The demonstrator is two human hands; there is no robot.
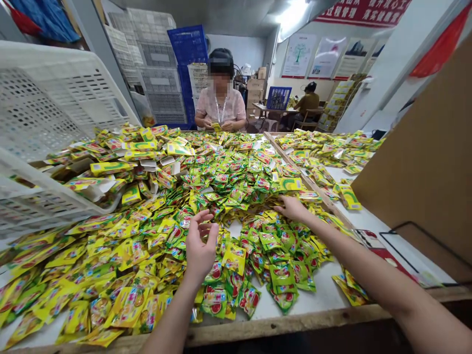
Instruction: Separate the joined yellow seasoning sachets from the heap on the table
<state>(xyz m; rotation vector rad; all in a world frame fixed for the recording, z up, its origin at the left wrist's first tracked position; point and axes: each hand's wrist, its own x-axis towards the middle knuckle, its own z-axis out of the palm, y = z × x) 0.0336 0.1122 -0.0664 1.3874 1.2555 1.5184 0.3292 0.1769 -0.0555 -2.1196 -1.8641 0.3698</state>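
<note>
The left hand (pixel 201 245) hangs open, fingers apart, above the yellow-green sachets (pixel 236 196); the right hand (pixel 293 207) lies outstretched on them, a great mass left spread across the desk (pixel 320 295) to its near edge

Bare left hand (pixel 201 243), bare right hand (pixel 293 208), bare forearms (pixel 368 275)
</note>
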